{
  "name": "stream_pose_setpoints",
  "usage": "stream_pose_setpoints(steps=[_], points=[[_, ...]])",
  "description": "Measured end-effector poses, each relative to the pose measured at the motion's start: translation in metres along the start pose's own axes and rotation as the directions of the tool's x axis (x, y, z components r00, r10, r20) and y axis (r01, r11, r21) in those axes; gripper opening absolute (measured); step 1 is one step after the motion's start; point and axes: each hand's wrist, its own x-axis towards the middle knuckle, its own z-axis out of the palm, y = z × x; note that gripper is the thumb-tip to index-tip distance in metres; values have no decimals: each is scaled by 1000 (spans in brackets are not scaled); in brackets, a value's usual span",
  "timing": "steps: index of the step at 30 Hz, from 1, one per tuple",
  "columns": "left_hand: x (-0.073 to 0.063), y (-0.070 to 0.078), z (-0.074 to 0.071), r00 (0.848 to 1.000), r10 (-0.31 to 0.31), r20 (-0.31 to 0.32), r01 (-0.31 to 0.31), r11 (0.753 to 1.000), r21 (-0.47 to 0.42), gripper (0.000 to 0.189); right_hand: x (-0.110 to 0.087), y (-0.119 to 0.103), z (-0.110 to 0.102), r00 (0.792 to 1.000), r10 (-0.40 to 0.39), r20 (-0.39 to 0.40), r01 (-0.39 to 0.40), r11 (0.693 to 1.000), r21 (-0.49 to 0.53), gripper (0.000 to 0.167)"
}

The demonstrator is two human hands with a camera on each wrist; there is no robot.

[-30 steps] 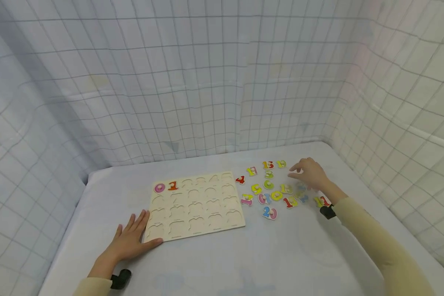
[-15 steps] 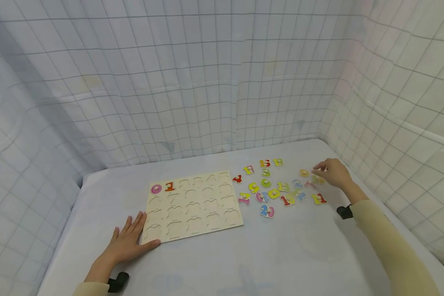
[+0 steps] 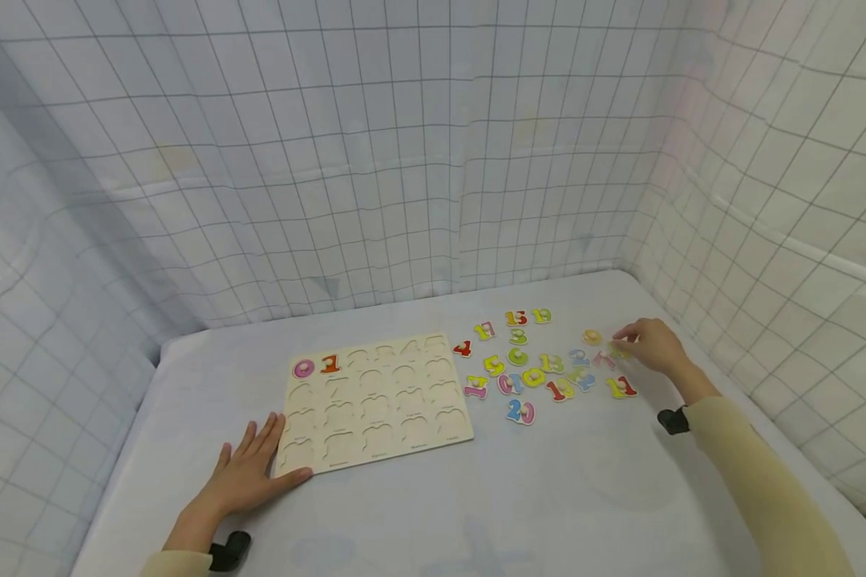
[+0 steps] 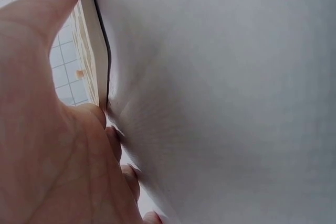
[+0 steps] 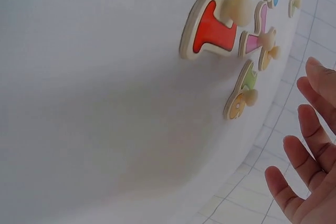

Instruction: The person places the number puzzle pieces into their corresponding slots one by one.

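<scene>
My left hand (image 3: 241, 477) rests at the near left corner of a pale wooden number puzzle board (image 3: 346, 458). Its fingers lie along the left edge and the thumb along the near edge; the left wrist view shows the thumb against the board's side (image 4: 94, 51). In the board's far left recesses sit a purple 0 (image 3: 304, 369) and a red 1 (image 3: 330, 364). Over at the right, my right hand (image 3: 653, 344) hovers with loosely bent fingers, partly hiding a green and orange number piece (image 5: 242, 92). The right wrist view shows a gap between that knobbed piece and the fingers.
Several coloured number pieces lie scattered right of the board, among them a red 4 (image 3: 463, 349), a blue and pink 20 (image 3: 521, 411) and a yellow and red 11 (image 3: 622, 388). Grid-patterned cloth walls (image 3: 375, 160) stand behind and beside the white table (image 3: 404, 521).
My right hand has moved right, from beside the far pieces to over the rightmost ones, and has since dropped slightly. The left hand stays at the board's corner. The view has shifted slightly.
</scene>
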Motion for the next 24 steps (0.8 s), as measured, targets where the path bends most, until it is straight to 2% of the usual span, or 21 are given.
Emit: stream_pose_setpoints(steps=[12,24], points=[[-1,0,0,1000,-6,9,6,1000,3,111,13,-34,13,998,-52,27,51,999,15,27],[-1,0,-1,1000,0,19,0,1000,-2,110,-1,-67,19,989,-142,46,142,990,5,24]])
